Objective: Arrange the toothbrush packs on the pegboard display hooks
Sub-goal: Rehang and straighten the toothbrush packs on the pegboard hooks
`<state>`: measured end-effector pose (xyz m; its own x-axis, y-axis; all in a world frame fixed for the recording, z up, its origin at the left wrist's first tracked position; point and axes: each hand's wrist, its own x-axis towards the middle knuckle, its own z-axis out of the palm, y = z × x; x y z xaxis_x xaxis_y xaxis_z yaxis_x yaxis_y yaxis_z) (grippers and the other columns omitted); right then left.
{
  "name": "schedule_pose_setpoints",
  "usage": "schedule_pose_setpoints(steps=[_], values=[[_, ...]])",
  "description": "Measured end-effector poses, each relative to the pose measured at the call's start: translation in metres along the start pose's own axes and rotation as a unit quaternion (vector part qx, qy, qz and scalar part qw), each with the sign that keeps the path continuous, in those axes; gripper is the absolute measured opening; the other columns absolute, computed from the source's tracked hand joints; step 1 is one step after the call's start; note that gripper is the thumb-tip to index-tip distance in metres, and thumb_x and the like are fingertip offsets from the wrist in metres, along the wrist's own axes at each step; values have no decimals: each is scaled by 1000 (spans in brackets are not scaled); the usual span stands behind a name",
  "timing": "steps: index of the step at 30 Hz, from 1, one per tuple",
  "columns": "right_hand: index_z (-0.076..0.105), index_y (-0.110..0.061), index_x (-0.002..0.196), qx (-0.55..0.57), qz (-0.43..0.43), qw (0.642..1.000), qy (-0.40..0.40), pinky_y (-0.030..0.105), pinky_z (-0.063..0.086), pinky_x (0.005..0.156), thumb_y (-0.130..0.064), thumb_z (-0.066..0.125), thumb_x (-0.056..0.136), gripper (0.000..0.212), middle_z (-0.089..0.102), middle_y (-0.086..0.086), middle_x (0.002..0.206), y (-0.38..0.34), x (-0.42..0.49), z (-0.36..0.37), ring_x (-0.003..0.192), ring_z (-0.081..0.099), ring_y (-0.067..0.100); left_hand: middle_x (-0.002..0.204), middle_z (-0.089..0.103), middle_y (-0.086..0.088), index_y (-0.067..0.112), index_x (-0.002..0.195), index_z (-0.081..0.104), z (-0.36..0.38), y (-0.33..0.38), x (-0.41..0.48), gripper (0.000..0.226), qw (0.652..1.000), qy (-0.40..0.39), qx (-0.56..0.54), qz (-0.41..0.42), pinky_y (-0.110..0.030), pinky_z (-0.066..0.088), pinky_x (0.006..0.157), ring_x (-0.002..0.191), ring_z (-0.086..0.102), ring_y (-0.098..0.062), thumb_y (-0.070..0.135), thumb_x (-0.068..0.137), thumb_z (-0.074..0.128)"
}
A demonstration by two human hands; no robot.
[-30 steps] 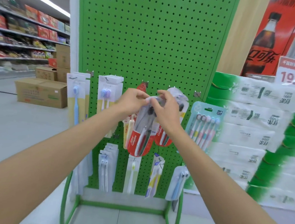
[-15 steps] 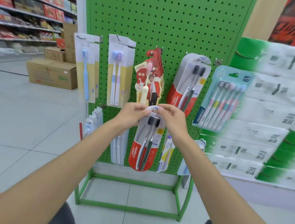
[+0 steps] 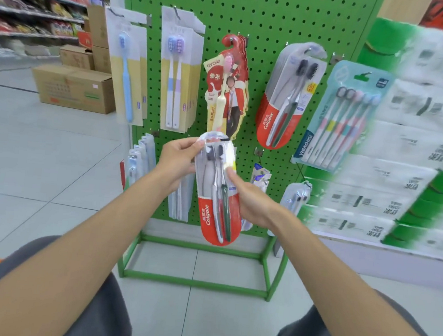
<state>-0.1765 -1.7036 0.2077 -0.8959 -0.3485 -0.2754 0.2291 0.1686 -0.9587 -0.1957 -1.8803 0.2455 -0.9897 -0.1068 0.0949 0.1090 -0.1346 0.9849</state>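
Note:
Both hands hold a red-and-clear Colgate toothbrush pack (image 3: 217,194) in front of the lower part of the green pegboard (image 3: 253,16). My left hand (image 3: 177,161) pinches its top left edge. My right hand (image 3: 249,199) grips its right side, thumb on the front. On the upper hooks hang a blue single-brush pack (image 3: 127,73), a twin-brush pack (image 3: 176,76), a red figure-shaped pack (image 3: 228,86), matching Colgate packs (image 3: 287,93) and a multi-brush teal pack (image 3: 341,116). An empty hook (image 3: 258,152) sticks out just right of the held pack.
Lower hooks carry more packs at the left (image 3: 141,161) and right (image 3: 296,197). Stacked tissue packages (image 3: 401,155) stand right of the green stand. Cardboard boxes (image 3: 73,87) sit on the tiled floor at the left, with store shelves (image 3: 37,2) behind. My knees show at the bottom.
The held Colgate pack has come down and away from the upper hooks to the lower part of the board. My right hand slid from its top to its side.

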Motion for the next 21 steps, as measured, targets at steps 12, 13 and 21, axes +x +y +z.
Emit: schedule_pose_setpoints(steps=[12,13,21], values=[[69,-14,111,-130,-1,989,-72,31,56,92,-14,67,91,20,74,4,104,29,-24,-8,97,69,18,110,71,-5,12,114,67,-24,2,8,21,997,64,34,-3,-33,58,83,103,68,-21,22,100,55],[70,-14,108,-138,-12,988,-62,29,57,89,-13,68,91,18,74,4,101,30,-25,-7,94,70,17,109,71,-4,11,117,67,-23,3,6,26,997,53,50,-1,-33,57,85,102,67,-20,26,102,51],[62,-12,85,-391,-174,901,66,35,48,59,-22,66,82,11,62,0,68,38,-30,3,58,54,17,132,54,-2,29,135,45,-13,8,-14,66,976,-93,184,-66,-41,52,96,121,53,-22,74,91,26]])
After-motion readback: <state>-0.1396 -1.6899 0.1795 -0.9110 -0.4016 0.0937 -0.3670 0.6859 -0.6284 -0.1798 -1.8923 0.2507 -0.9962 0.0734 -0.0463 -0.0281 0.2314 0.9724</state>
